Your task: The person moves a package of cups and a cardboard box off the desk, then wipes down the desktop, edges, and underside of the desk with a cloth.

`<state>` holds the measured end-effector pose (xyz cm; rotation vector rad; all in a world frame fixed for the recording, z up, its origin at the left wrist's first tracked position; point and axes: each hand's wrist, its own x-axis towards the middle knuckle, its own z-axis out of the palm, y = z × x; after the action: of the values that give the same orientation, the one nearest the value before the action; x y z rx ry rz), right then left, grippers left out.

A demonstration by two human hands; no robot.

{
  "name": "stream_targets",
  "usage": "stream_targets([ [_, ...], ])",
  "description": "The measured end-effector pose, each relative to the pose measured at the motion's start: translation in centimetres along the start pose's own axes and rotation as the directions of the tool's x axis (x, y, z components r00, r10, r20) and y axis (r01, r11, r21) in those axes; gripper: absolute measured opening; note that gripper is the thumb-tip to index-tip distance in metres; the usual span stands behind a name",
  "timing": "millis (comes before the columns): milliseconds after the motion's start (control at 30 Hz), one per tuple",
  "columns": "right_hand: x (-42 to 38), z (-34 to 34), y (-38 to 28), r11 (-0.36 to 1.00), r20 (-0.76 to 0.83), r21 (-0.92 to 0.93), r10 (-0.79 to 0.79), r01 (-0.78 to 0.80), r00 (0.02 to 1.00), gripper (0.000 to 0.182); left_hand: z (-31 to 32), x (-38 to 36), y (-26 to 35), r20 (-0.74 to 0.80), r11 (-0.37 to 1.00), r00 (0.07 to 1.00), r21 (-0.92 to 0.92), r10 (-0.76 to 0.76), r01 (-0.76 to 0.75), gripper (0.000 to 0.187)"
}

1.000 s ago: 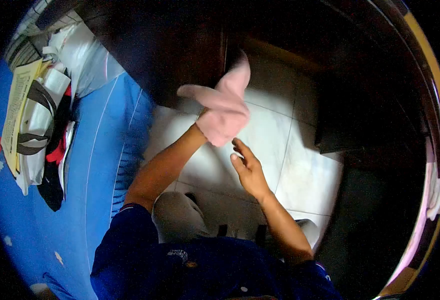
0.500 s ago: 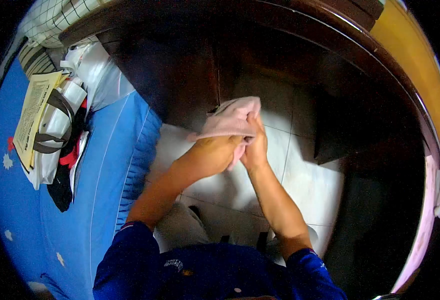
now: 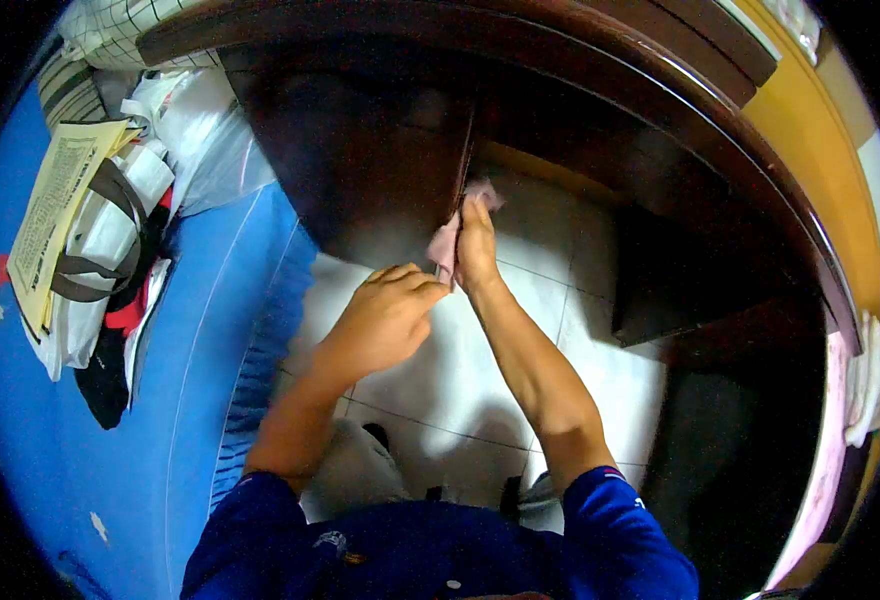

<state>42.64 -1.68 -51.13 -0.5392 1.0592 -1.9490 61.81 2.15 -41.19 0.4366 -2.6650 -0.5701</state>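
Note:
A crumpled pink cloth (image 3: 444,246) is in my right hand (image 3: 477,245), whose fingers press it along the vertical edge of a dark brown wooden panel (image 3: 370,150). Part of the cloth sticks out above the fingertips and looks blurred. My left hand (image 3: 385,315) is lower and to the left, back of the hand up, with bent fingers. Its fingertips meet the lower end of the cloth near the panel's bottom corner. What those fingers grip, if anything, is hidden.
On the left lies a blue-covered bed (image 3: 210,290) with a white bag (image 3: 145,195), yellow printed paper (image 3: 65,210) and clear plastic (image 3: 225,150). A dark curved wooden edge (image 3: 660,80) arches overhead and right. Pale floor tiles (image 3: 520,320) lie below.
The cloth was bunched between both hands; now my right hand has it against the panel edge. My left hand has drawn away down and left. The view has shifted slightly.

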Motion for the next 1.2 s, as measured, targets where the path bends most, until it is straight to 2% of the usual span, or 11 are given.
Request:
stream_targets([
  [200,-5.5,4.0,-5.1,0.835,0.193,-0.387,-0.341,0.391,0.920,0.047,0.1,-0.3,-1.2,0.046,1.000,0.999,0.019,-0.024,0.023,0.031],
  [300,-3.4,1.8,-1.4,0.998,-0.038,-0.048,-0.052,0.050,0.998,0.044,0.9,-0.7,-2.1,-0.033,1.000,0.999,-0.029,0.010,-0.011,0.029],
  [400,-4.3,0.5,-1.9,0.978,0.015,-0.172,0.123,-0.119,0.992,0.042,0.5,-0.7,-1.9,-0.077,0.998,0.996,-0.051,-0.036,0.032,0.027],
  [500,-6.9,4.5,-7.0,0.882,0.157,-0.395,-0.210,0.257,0.965,0.041,0.2,0.0,-1.9,-0.094,0.995,0.991,-0.030,-0.097,0.095,0.026],
  [567,-6.2,5.1,-8.4,0.840,0.226,-0.354,-0.349,0.411,0.909,0.042,0.0,0.3,-1.3,-0.079,0.995,0.991,-0.002,-0.103,0.103,0.025],
  [633,-4.6,3.5,-6.2,0.889,0.162,-0.278,-0.330,0.364,0.930,0.041,0.0,0.6,-0.8,-0.139,0.996,0.988,-0.057,-0.074,0.067,0.025],
  [700,-3.4,1.1,-3.6,0.976,0.032,-0.213,0.046,-0.038,0.998,0.038,-0.4,1.1,0.1,-0.124,0.992,0.987,-0.080,-0.105,0.095,0.026],
  [767,-5.2,0.7,-3.9,0.990,0.038,-0.091,0.110,-0.106,0.993,0.037,-0.3,1.3,0.5,-0.100,0.986,0.986,-0.105,-0.136,0.126,0.027],
  [833,-6.5,0.1,-4.8,0.976,0.053,0.109,0.183,-0.188,0.982,0.039,0.5,1.4,0.3,-0.268,0.985,0.950,-0.101,-0.161,0.138,0.030],
  [1067,-7.7,2.8,-12.2,0.954,0.325,-0.168,-0.184,0.248,0.928,0.049,-0.2,3.7,2.9,-0.470,0.996,0.878,-0.050,-0.090,0.076,0.029],
  [1200,-3.0,1.3,-4.4,0.935,0.234,-0.237,-0.208,0.264,0.950,0.047,0.8,3.8,3.0,-0.520,0.996,0.849,-0.071,-0.090,0.063,0.026],
])
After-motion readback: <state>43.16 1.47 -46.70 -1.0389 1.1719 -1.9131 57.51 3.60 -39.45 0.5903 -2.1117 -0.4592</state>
